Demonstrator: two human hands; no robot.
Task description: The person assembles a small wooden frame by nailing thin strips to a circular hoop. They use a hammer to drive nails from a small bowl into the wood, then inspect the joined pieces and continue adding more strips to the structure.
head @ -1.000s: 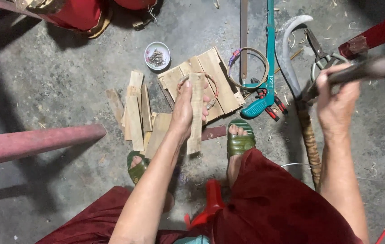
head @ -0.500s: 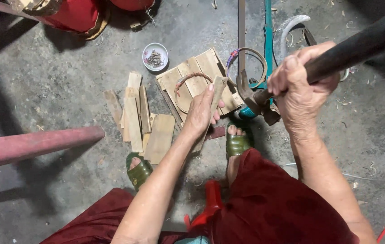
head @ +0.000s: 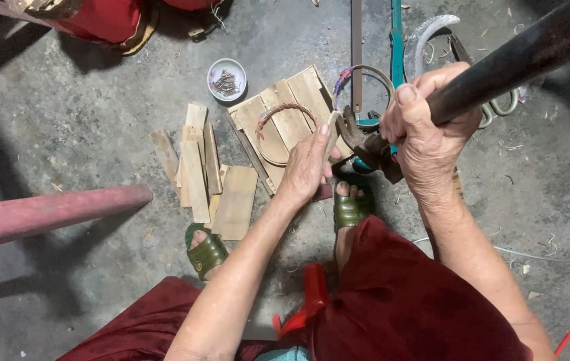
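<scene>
My left hand holds a narrow wooden slat upright on edge over a small wooden board made of joined planks. My right hand grips the dark handle of a heavy chopping tool, whose rusty head rests against the top of the slat. A thin wire ring lies on the board. I sit with green sandals on my feet and dark red cloth over my knees.
Loose wooden slats lie left of the board on the concrete floor. A small white dish of nails sits beyond them. A teal-handled tool, a ring and scissors lie behind. A red pole crosses at left.
My right hand has swung the tool from far right down to the slat. My left hand has turned the slat from lying flat to standing on edge.
</scene>
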